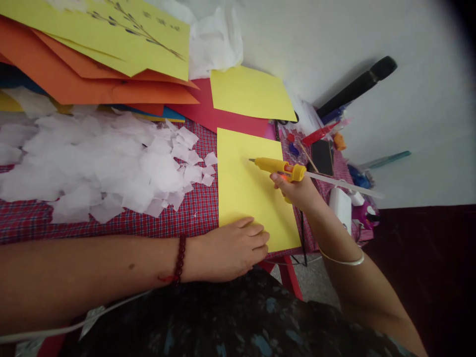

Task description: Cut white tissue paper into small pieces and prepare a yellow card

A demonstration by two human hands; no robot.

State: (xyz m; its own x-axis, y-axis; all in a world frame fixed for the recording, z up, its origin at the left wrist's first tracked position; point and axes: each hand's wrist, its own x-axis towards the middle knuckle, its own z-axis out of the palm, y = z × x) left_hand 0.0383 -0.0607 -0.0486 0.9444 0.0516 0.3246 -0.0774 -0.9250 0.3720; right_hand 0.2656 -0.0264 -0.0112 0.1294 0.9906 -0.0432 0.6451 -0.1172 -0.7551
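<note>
A yellow hot glue gun [277, 166] is in my right hand [299, 191], with a long whitish glue stick [338, 183] poking out of its back end. Its nozzle points left, over the upper part of a yellow sheet of paper [241, 188]; whether the tip touches the paper I cannot tell. My left hand [234, 248] lies flat on the lower edge of that sheet, fingers stretched out. Left of the sheet spreads a heap of torn white tissue paper pieces [111, 163].
Stacked orange sheets [130, 91] and a yellow sheet with a drawn branch [156, 34] lie at the upper left. Another yellow sheet [253, 91] rests on red paper [204, 111]. A phone-like dark object [322, 157] and a white box [340, 208] sit at right on the checked cloth [148, 229].
</note>
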